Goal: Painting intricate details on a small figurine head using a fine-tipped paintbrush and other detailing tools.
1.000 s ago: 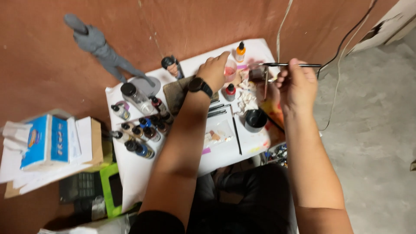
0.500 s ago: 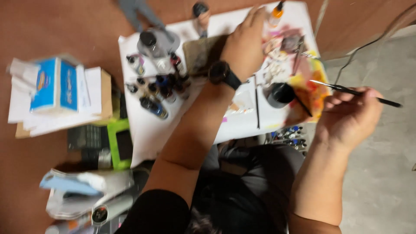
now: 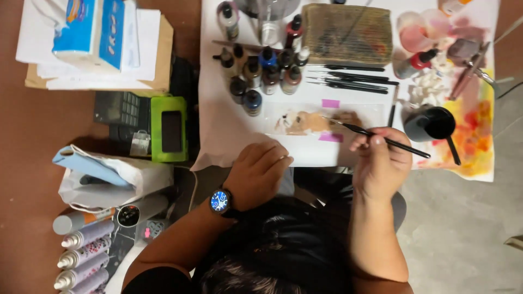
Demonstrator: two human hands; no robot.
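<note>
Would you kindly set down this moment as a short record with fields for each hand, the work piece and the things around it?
Right hand: holds a thin black brush, tip over the painted strip
Left hand: fingers curled, resting at the near edge of the white sheet; a watch on the wrist
Painted strip: pale, with tan and brown shapes, pink tape at the middle
Behind it: paint bottles, spare brushes
Right of it: black cup
Far left: spray cans
</note>
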